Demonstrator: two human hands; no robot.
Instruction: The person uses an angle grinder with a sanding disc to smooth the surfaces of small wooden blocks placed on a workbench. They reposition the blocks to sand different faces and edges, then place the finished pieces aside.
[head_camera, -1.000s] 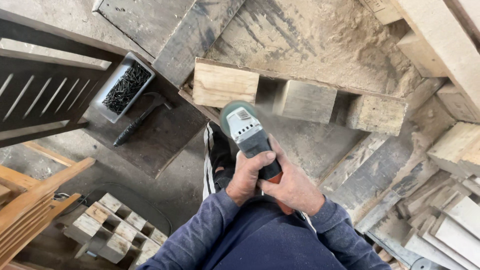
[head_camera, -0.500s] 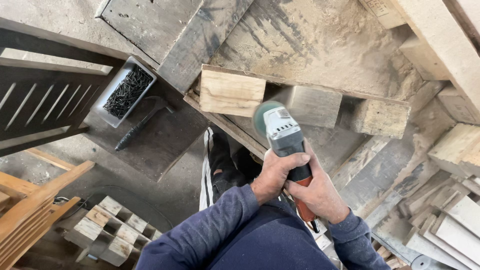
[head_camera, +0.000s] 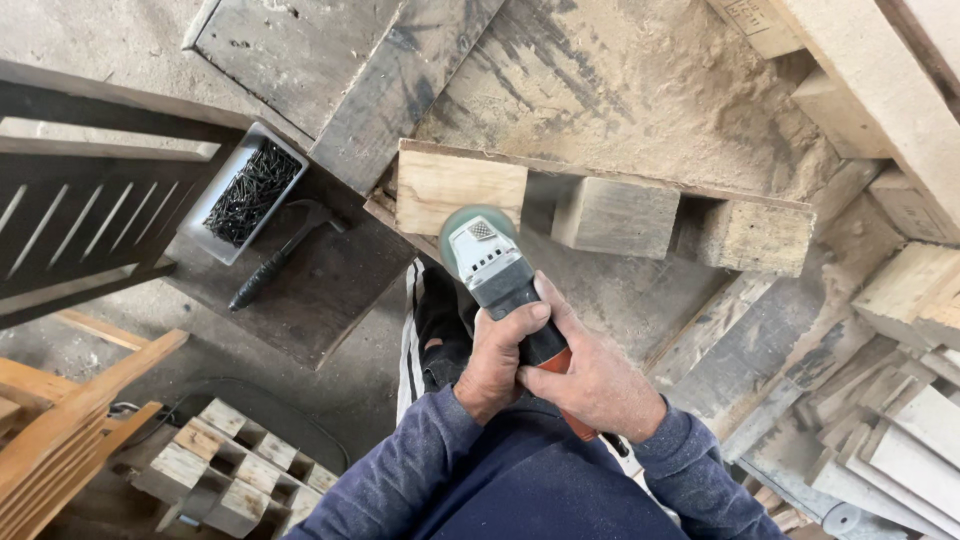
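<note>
Both my hands grip a grey and orange angle grinder (head_camera: 492, 268). My left hand (head_camera: 497, 359) wraps the body from the left. On the rear of the handle rests my right hand (head_camera: 592, 377). The green guard of the grinder sits against the lower edge of the left wooden block (head_camera: 460, 186) of a pallet piece (head_camera: 640, 210) that lies on its side. The disc itself is hidden under the guard. Dark blue sleeves cover my forearms.
A grey tray of black nails (head_camera: 248, 190) and a hammer (head_camera: 282, 254) lie on a dark board at the left. Sawdust covers the boards behind the pallet. Stacked wood offcuts (head_camera: 900, 410) sit at the right, a small pallet (head_camera: 215, 470) and orange wooden frame (head_camera: 70, 420) at lower left.
The grinder swung right along the pallet half a second ago and has now come back left to the left block. Both hands kept their grip.
</note>
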